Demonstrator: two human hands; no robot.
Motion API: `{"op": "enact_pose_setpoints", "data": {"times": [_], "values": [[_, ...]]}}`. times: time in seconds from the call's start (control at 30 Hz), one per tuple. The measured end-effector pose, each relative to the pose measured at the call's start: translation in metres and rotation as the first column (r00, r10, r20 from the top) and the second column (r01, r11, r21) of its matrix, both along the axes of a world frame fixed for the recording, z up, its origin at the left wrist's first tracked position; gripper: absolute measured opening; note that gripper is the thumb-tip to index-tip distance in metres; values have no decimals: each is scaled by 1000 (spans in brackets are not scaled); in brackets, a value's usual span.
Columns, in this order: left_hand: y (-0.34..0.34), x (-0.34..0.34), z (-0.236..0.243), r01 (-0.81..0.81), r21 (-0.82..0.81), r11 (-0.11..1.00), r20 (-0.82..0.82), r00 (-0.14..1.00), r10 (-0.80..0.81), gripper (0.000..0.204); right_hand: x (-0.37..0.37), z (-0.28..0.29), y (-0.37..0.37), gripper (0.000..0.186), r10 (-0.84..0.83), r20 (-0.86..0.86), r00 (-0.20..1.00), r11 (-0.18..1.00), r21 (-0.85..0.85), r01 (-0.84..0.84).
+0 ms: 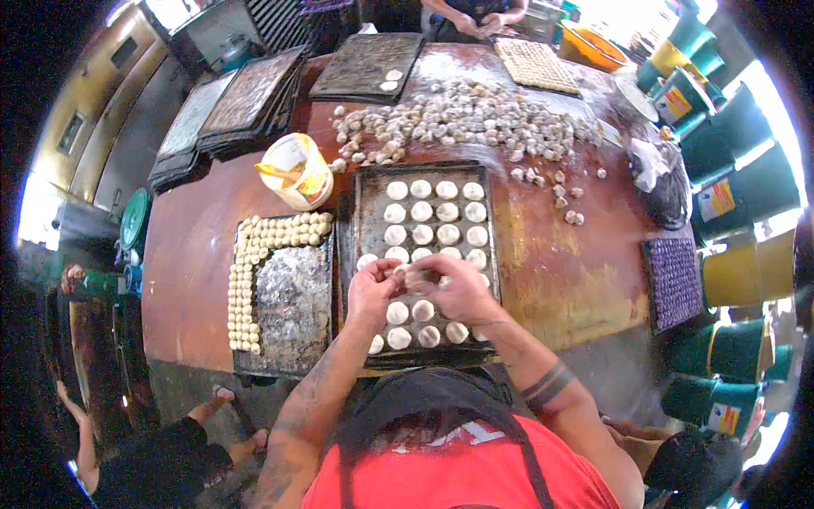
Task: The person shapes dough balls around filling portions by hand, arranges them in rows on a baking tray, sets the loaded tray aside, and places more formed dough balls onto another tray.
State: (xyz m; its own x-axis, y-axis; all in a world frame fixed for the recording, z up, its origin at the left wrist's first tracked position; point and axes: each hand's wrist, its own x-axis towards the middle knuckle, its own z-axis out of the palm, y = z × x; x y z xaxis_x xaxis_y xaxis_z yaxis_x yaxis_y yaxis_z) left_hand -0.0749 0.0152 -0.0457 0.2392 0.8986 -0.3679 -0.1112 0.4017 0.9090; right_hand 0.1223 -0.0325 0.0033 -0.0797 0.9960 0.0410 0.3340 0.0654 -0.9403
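Over the dark baking tray point(434, 170) my two hands meet at the fingertips, above rows of flat, round pale dough pieces point(422, 235). My left hand point(376, 293) is closed, thumb and fingers pinched together; what they grip is mostly hidden. My right hand point(458, 290) curls in from the other side, its fingertips smeared by motion. Several dough pieces lie beneath and around both hands, partly covered by them. To the left, a second floured tray point(292, 297) carries small dough balls point(244, 293) along its left and upper edges.
A white bucket point(297, 170) with an orange-handled tool stands beyond the left tray. Brownish balls point(458, 119) are heaped across the far table. Stacked trays point(254, 89) sit far left; a purple-patterned tray point(674, 284) and green bins point(742, 199) are right. Another person's hands point(487, 25) show at the far edge.
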Motion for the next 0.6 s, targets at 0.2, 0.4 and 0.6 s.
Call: {"op": "enact_pose_setpoints", "data": {"times": [0.2, 0.4, 0.6], "values": [[-15, 11, -4, 62, -187, 980, 377, 926, 13, 33, -22, -11, -3, 26, -73, 263, 962, 938, 346, -23], [-18, 24, 42, 12, 60, 998, 284, 958, -29, 27, 4, -1, -6, 38, -41, -118, 992, 998, 45, 46], [-22, 33, 64, -15, -73, 997, 382, 923, 42, 26, -15, -4, -6, 26, -255, -625, 737, 967, -175, 186]]}}
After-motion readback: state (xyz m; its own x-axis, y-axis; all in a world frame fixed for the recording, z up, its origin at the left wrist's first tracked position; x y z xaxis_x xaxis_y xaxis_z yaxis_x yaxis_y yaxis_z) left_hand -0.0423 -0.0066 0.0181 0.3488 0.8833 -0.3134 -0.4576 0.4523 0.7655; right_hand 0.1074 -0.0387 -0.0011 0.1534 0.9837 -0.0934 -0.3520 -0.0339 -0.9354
